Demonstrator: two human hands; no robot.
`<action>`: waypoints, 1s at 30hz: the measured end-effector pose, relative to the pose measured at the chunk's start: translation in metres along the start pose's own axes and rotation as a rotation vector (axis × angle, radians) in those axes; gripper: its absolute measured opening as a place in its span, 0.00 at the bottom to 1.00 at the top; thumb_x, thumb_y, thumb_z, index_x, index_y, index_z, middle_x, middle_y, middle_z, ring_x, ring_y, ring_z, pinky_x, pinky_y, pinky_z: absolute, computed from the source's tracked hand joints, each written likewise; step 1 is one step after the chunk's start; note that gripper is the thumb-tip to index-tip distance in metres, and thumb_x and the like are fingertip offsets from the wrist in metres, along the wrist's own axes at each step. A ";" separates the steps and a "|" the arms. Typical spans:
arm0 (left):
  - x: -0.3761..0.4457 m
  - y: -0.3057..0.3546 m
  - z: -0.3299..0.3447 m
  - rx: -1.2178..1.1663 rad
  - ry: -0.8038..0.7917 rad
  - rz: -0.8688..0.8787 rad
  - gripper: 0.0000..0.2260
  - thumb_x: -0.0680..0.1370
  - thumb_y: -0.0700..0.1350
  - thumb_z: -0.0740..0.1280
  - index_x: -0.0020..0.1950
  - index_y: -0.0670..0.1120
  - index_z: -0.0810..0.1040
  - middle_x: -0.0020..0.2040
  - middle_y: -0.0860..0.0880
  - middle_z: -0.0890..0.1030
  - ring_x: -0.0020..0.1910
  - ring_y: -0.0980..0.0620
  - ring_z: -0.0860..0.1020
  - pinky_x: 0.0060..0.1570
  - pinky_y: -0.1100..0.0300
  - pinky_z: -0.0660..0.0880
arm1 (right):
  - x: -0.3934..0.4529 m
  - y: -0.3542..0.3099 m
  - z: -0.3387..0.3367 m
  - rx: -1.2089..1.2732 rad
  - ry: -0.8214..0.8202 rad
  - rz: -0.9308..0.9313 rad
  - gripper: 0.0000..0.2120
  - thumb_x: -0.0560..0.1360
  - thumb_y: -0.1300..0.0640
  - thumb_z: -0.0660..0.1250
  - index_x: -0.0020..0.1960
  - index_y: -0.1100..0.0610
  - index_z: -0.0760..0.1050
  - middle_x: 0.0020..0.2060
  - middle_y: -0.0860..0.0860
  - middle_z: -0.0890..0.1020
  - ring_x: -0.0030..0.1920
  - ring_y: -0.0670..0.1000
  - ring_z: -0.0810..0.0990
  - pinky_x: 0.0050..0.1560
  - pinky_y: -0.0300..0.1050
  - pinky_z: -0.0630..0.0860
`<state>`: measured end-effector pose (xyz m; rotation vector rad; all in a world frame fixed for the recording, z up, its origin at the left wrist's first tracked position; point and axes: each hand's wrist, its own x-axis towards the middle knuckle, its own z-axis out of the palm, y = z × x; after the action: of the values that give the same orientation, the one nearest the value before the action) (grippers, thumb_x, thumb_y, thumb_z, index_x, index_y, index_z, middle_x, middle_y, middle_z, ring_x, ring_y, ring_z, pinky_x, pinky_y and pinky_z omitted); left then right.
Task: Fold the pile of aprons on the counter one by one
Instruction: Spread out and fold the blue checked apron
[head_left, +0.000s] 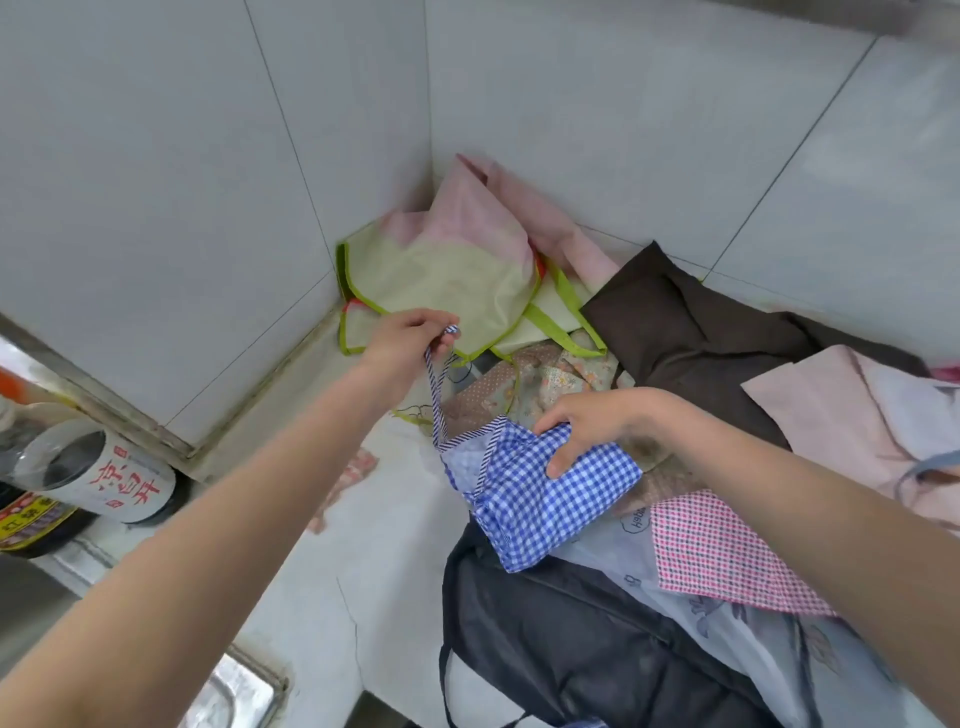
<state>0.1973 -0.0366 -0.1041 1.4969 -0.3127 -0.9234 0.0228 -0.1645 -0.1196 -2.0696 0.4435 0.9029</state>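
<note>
Left hand (410, 338): fingers curled, pinching the end of a striped blue-and-white strap (436, 400). The strap runs taut from the hand toward 5 o'clock, down to the blue gingham apron (545, 493).

Right hand (587, 421): fingers curled over the upper edge of the blue gingham apron, thumb beneath, gripping the bunched, partly folded cloth. The apron sits near frame centre, held above the counter (363, 571) and overlapping the pile at its lower end.

Surroundings, taken from the gingham apron:
- At 11 o'clock, in the tiled corner, a pale yellow apron with green trim (441, 275), with pink fabric (467, 208) heaped on and behind it.
- At 12 o'clock, just beyond the right hand, a floral patterned cloth (561, 374), partly covered by the hand.
- At 1 o'clock, a dark brown apron (701, 332) lying against the wall.
- At 3 o'clock, a light pink apron (831, 410), and nearer, a pink checked apron (717, 551) under the right forearm.
- At 6 o'clock, a black apron (571, 639) at the counter's near edge, touching the gingham apron's lower corner; a pale printed cloth (727, 649) lies over its right side.
- At 9 o'clock, well apart, bottles with red-lettered labels (104, 478) lying at the counter's left end.
- At 7 o'clock, a metal sink rim (234, 691).
</note>
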 end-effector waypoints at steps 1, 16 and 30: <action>-0.001 0.015 0.009 -0.018 -0.023 0.035 0.12 0.80 0.32 0.56 0.40 0.40 0.75 0.23 0.52 0.77 0.21 0.62 0.72 0.25 0.74 0.69 | -0.008 0.003 -0.001 -0.026 0.009 0.011 0.11 0.72 0.53 0.72 0.53 0.50 0.75 0.48 0.40 0.77 0.51 0.46 0.77 0.58 0.45 0.72; -0.035 0.063 0.107 0.935 -0.256 0.583 0.19 0.78 0.44 0.65 0.66 0.40 0.66 0.58 0.45 0.73 0.53 0.46 0.77 0.57 0.56 0.71 | -0.042 0.061 0.045 0.376 0.300 0.119 0.20 0.72 0.52 0.72 0.60 0.59 0.76 0.62 0.51 0.77 0.63 0.53 0.75 0.67 0.50 0.68; -0.044 -0.080 0.049 0.502 -0.587 -0.390 0.34 0.73 0.41 0.72 0.74 0.45 0.58 0.62 0.47 0.75 0.60 0.49 0.75 0.63 0.55 0.71 | -0.032 0.069 0.067 0.478 0.128 0.163 0.20 0.73 0.51 0.71 0.61 0.60 0.75 0.61 0.51 0.77 0.61 0.52 0.76 0.68 0.52 0.68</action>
<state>0.1092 -0.0276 -0.1574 1.7466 -0.7361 -1.6929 -0.0692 -0.1530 -0.1617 -1.6713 0.8214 0.6764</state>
